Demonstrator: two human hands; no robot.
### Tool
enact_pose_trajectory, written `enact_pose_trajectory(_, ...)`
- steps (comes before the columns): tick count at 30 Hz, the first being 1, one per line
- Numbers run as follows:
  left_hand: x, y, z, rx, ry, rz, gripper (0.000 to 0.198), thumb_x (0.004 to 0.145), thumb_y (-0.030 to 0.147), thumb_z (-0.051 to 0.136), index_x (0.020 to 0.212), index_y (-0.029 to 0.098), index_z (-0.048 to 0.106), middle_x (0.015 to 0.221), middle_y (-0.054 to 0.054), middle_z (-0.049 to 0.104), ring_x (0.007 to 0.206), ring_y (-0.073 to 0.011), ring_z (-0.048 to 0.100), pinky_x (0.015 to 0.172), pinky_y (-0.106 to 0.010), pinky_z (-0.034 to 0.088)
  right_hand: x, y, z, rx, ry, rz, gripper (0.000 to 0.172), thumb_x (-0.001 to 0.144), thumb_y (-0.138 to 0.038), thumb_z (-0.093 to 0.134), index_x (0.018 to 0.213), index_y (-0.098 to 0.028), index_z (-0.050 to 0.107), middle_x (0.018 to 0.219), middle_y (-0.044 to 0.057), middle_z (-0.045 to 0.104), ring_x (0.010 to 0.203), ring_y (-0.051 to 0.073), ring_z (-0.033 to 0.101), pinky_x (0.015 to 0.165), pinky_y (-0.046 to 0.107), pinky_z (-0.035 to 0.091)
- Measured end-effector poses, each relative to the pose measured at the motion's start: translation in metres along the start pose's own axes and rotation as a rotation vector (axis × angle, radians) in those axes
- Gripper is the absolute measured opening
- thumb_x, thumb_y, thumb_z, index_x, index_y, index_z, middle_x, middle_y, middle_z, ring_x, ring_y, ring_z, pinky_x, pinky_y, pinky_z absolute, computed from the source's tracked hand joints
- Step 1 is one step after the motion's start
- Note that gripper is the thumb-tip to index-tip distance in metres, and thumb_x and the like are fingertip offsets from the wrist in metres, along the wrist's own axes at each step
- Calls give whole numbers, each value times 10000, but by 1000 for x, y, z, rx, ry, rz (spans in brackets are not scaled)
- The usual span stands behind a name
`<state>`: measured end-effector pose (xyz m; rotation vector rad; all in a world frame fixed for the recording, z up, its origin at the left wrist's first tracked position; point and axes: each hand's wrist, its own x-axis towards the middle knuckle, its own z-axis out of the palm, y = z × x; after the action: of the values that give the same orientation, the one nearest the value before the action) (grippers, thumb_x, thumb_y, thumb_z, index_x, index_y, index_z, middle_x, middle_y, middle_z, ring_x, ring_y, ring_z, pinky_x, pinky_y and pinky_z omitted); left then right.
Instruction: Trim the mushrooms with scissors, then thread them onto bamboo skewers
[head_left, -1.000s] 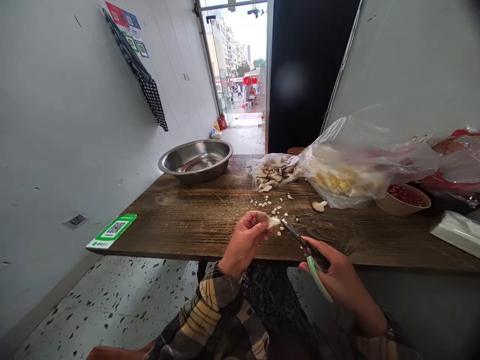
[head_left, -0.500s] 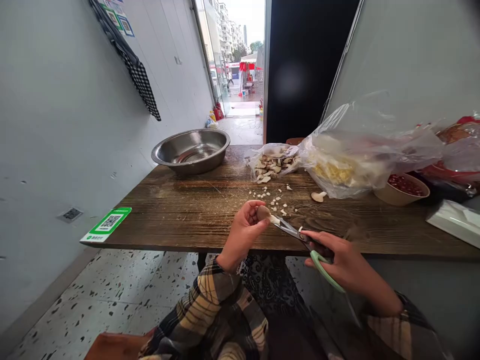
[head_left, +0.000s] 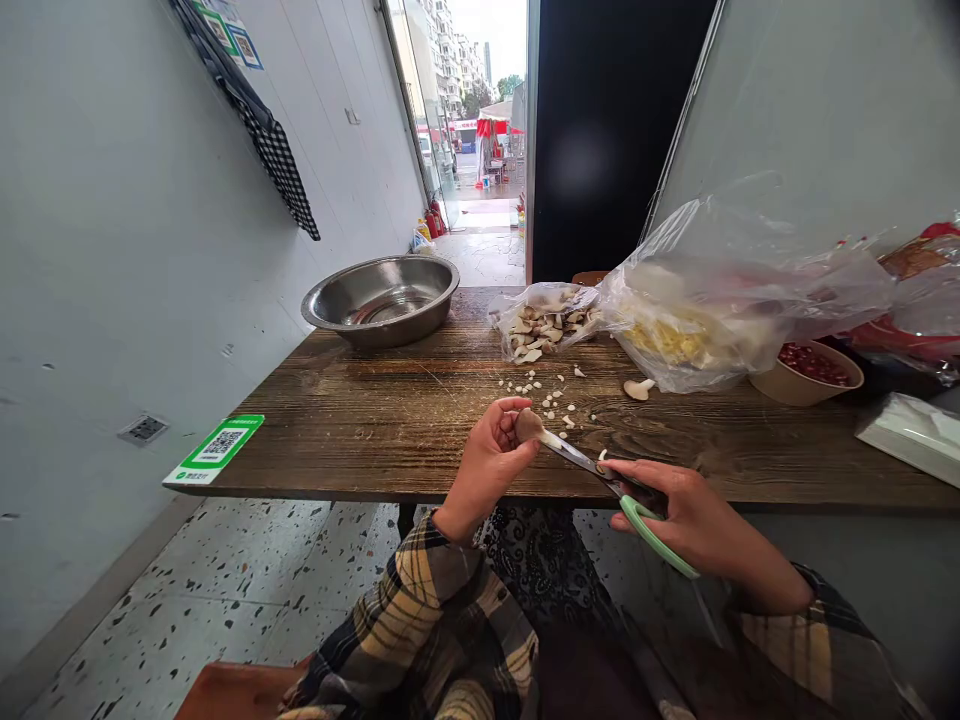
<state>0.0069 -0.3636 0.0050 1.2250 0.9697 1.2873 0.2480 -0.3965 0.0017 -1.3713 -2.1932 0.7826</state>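
Note:
My left hand (head_left: 489,462) pinches a small mushroom (head_left: 529,424) over the near edge of the wooden table (head_left: 375,420). My right hand (head_left: 690,520) grips green-handled scissors (head_left: 622,495), whose blades reach the mushroom's pale stem. Several cut stem bits (head_left: 551,400) lie scattered on the table just beyond my hands. A whole mushroom (head_left: 638,389) lies to the right of them. A clear bag of mushrooms (head_left: 544,325) lies farther back.
A steel basin (head_left: 381,298) sits at the table's far left. Large plastic bags (head_left: 720,310) and a bowl of red food (head_left: 806,372) fill the right side. A green QR sticker (head_left: 216,448) marks the near left corner. A white wall runs along the left.
My left hand turned the mushroom so its cap faces up, and the scissor blades moved onto its stem. The view tilted down slightly.

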Motion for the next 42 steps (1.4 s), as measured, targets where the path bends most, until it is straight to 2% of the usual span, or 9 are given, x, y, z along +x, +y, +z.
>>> enact_pose_trajectory(6, -1, 2, 2, 1, 37, 2, 420, 702, 175, 729, 1091, 183, 570, 919, -26, 646, 842, -119, 589, 766, -224, 446, 3, 1, -1, 18, 8, -33, 490, 765, -359, 689, 1235, -228, 648, 1173, 84, 698, 1018, 286, 666, 853, 378, 540)
enact_pose_trajectory(13, -2, -5, 1, -82, 36, -9, 394, 700, 175, 738, 1061, 182, 581, 940, -29, 630, 879, -126, 579, 783, -228, 446, 2, 2, -1, 51, -1, -8, 484, 779, -414, 685, 1223, -224, 658, 1224, 82, 676, 1118, 303, 630, 930, 400, 507)
enact_pose_trajectory(20, -2, -11, 1, -181, 50, -45, 454, 691, 170, 749, 1093, 176, 538, 901, -17, 623, 809, -109, 568, 725, -215, 430, 0, 1, 2, 72, 25, 12, 473, 773, -400, 690, 1199, -196, 673, 1224, 98, 674, 1128, 307, 627, 948, 413, 504)
enact_pose_trajectory(24, -2, -7, 4, -180, 82, -60, 501, 666, 161, 757, 1101, 172, 510, 840, -3, 620, 765, -111, 571, 698, -222, 425, 0, 2, 4, 90, 30, -2, 470, 770, -395, 699, 1193, -193, 677, 1217, 102, 678, 1121, 309, 631, 962, 431, 497)
enact_pose_trajectory(31, -2, -7, 5, -179, 98, -73, 507, 653, 146, 747, 1099, 173, 508, 847, -7, 635, 750, -115, 583, 693, -231, 426, 0, 7, 7, 82, 32, -33, 451, 777, -382, 692, 1191, -202, 680, 1211, 90, 678, 1112, 314, 640, 957, 434, 509)
enact_pose_trajectory(37, -2, -10, 4, -187, 79, -91, 512, 656, 129, 738, 1111, 177, 507, 892, -18, 642, 775, -116, 587, 703, -231, 437, 0, 10, 9, 36, 32, -54, 422, 790, -377, 679, 1183, -222, 686, 1178, 78, 694, 1085, 309, 656, 940, 427, 522)
enact_pose_trajectory(42, -4, -13, 2, -211, 33, -121, 476, 685, 144, 713, 1118, 181, 520, 930, -23, 631, 754, -112, 566, 630, -219, 428, -5, 9, 9, 26, 22, -39, 447, 793, -394, 675, 1210, -234, 670, 1193, 74, 686, 1078, 317, 659, 903, 426, 542)
